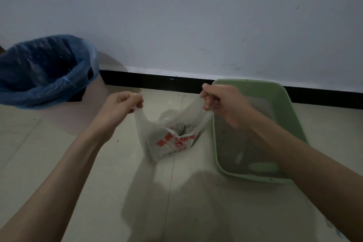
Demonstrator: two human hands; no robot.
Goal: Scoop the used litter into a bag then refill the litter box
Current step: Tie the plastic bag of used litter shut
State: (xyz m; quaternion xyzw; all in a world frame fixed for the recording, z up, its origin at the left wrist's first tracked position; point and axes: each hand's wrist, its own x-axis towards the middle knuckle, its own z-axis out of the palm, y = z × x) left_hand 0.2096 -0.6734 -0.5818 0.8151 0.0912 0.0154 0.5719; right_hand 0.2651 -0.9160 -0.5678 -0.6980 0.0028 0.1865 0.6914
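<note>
Both hands hold a thin white plastic bag (169,139) up by its two handles over the pale tiled floor (59,153). The left hand (121,104) has its fingers curled tight round the left handle, and the right hand (220,102) pinches the right handle in closed fingers, so that the bag's mouth is stretched open between them. The bag carries red print on its front, and its bottom seems to rest on the floor or hang just above it; which of the two cannot be told. Inside, through the open mouth, grey clumps of litter (181,128) show near the bottom. Just to the right of the bag, against the black skirting (149,78), lies a green litter box (255,86), its near end hidden in part by the right forearm. A thin layer of grey litter covers its floor, and a pale green scoop (263,167) lies in the near end. Well apart, at the far left by the wall (196,15), stands a bin (94,88) lined with a blue bag (45,68), its mouth open.
</note>
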